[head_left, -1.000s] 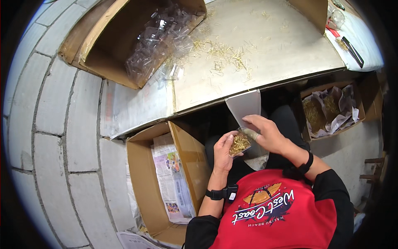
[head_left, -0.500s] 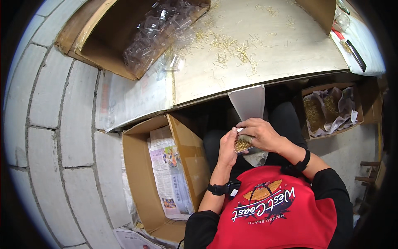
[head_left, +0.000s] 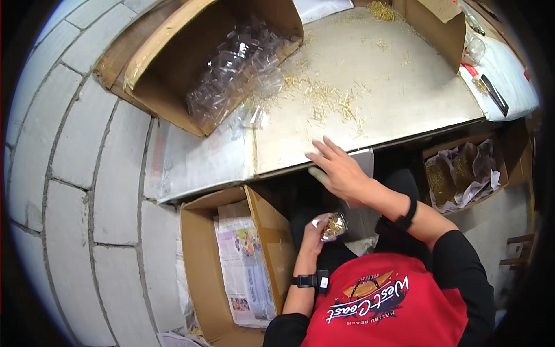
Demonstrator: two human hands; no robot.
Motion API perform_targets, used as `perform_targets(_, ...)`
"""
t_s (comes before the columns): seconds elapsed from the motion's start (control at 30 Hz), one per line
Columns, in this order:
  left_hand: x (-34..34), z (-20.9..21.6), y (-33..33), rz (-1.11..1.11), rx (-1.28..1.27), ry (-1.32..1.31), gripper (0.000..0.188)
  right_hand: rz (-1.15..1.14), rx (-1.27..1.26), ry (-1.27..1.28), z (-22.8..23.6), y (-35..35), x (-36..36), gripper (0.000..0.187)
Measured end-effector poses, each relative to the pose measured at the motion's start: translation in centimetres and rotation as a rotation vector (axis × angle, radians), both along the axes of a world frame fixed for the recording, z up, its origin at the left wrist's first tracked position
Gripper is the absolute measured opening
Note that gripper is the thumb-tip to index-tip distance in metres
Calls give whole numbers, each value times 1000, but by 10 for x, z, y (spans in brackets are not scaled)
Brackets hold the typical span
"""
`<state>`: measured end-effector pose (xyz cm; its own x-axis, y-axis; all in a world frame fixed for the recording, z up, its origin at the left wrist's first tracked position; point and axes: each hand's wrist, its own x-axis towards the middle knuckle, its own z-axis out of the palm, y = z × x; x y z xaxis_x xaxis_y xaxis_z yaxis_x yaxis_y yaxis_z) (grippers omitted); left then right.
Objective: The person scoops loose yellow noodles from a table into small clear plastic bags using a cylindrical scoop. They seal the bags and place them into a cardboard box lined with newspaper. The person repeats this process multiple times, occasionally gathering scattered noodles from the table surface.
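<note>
My left hand (head_left: 314,236) is closed round a small clear plastic box (head_left: 334,226) over my lap. Gold-coloured pieces like thin wire hooks show inside the box. My right hand (head_left: 341,169) is open, fingers spread, at the front edge of the worktop. It holds nothing that I can see. Beyond its fingertips, loose gold hooks (head_left: 335,107) lie scattered over the pale worktop (head_left: 416,95).
A tilted cardboard box (head_left: 167,43) at the far left spills clear plastic boxes (head_left: 237,69). A carton lined with newspaper (head_left: 240,266) stands left of my lap. At the right, a paper-lined box (head_left: 433,191) holds more gold pieces. A black-handled tool (head_left: 494,95) lies at the far right.
Both hands were together at the plastic box. My right hand has let go and moved forward to the worktop edge, opening. My left hand has lowered slightly with the box.
</note>
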<state>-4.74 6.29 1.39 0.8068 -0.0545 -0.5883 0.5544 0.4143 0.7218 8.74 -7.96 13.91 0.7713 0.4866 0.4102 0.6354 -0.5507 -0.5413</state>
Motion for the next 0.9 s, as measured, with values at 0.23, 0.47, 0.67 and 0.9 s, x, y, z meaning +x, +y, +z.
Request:
perform_targets(0.23, 22, -52, -26, -109, -174, 66, 43, -162, -318, -267, -29, 45, 67, 43)
perform_targets(0.47, 52, -56, -58, -183, -196, 63, 42, -65, -268, -154, -14, -28, -16, 40)
perform_targets(0.67, 49, -29, -71, -185, -290, -38, 44, 90, -115, 106, 0, -95, -77, 43)
perform_targets(0.9, 22, -27, -53, -198, -325, 60, 43, 56, -17, 267, -35, -132, -84, 39)
